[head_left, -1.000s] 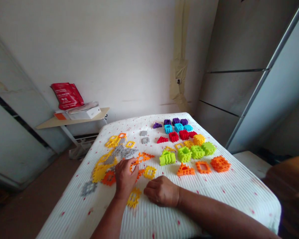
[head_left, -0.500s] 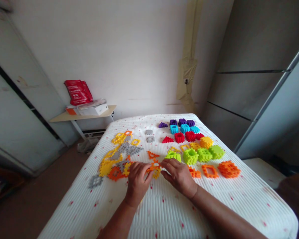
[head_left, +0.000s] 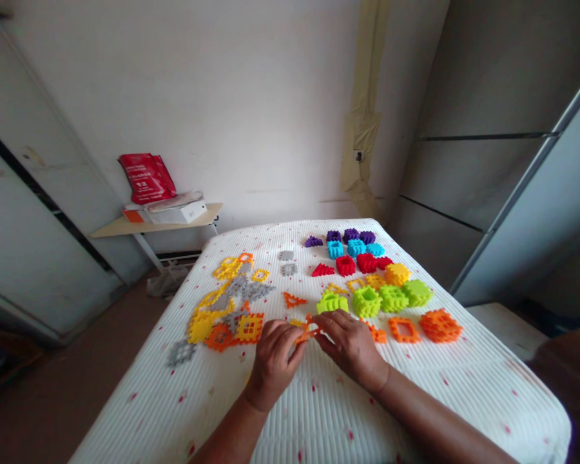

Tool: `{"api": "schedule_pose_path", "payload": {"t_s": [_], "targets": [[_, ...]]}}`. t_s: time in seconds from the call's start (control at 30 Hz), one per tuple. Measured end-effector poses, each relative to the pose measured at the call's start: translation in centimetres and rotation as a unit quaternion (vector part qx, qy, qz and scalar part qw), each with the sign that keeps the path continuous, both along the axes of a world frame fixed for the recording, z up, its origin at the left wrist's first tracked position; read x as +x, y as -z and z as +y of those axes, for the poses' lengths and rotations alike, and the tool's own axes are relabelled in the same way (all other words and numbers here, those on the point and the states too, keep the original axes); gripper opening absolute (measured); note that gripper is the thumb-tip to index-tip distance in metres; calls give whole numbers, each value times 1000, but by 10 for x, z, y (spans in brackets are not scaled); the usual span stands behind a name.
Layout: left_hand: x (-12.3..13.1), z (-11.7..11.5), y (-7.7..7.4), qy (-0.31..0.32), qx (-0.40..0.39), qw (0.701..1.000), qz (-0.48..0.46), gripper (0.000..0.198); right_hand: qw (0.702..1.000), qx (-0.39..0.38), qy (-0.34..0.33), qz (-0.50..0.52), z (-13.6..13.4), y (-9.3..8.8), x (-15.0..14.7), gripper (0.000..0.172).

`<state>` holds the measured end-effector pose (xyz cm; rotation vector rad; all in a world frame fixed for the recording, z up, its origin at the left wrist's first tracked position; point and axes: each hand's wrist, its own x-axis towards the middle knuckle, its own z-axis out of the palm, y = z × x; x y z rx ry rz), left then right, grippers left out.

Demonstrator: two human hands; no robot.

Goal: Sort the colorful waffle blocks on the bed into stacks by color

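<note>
Four lime-green tile stacks point(head_left: 366, 302) are forming a row. Beyond this row, four purple stacks point(head_left: 350, 236), three light-blue stacks point(head_left: 356, 248) and four red stacks point(head_left: 345, 266) are sitting. Left of it, two grey squares point(head_left: 286, 256) and one orange triangle point(head_left: 294, 300) are lying. Nearer than it, two hands point(head_left: 274, 353) are holding orange tiles point(head_left: 311, 331) too hidden to count.

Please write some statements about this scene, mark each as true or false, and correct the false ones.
1. The left hand and right hand hold one orange piece. True.
2. The red blocks are nearer to the hands than the green blocks. False; the green blocks are nearer.
3. The purple blocks stand behind the blue blocks. True.
4. The red bag lies on the floor. False; the red bag is above the side table.
</note>
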<state>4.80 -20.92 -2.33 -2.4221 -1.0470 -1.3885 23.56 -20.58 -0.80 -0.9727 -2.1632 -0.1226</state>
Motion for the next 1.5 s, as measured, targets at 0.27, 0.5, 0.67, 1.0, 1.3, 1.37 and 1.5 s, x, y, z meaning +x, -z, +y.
{"api": "schedule_pose_path", "payload": {"t_s": [0.27,0.5,0.67,1.0,1.3,1.37,1.5], "targets": [[-10,6,5,-18,8,1000,-11,18,998,-21,55,-1,-1,-16,73,20],[-8,8,2,-3,0,1000,-19,11,994,-41,82,-55,-7,-15,114,18],[-9,10,4,-9,-5,1000,-15,10,993,-55,75,-66,-8,-6,112,18],[-9,9,5,-5,-11,1000,-13,10,991,-78,66,-87,-10,-6,103,20],[-18,18,13,-95,-91,991,-10,16,996,-17,64,-65,-9,7,106,18],[-21,24,12,-134,-121,984,-4,17,997,30,64,-40,-10,10,105,16],[-15,39,2,-187,-229,951,90,18,995,88,44,-19,-12,14,99,12]]}}
